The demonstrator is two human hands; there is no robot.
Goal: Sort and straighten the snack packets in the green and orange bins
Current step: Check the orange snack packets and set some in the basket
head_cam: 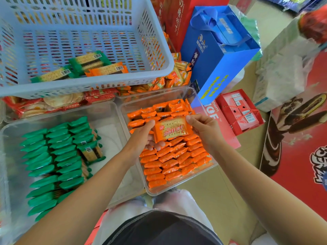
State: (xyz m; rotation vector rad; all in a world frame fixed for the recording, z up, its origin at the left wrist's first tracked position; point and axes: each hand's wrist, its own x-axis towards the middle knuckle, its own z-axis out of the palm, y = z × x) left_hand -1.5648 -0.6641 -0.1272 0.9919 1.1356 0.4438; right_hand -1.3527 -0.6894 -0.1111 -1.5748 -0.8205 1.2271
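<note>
Both hands up over right clear bin (196,96) — left hand (143,137) and right hand (203,129) each pinching one side of same orange cracker packet (172,129), printed face up, held flat above rows of orange packets (169,161). Left clear bin (113,110) holds green packets (53,156) standing in rows, a few turned sideways. Blue slotted basket (88,85) behind — two green, one orange packet lying inside.

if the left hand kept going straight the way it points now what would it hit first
The left hand points up and right, pinching the orange packet. Going on, it would probably meet the right hand on the packet's other edge, though depth is unclear.
</note>
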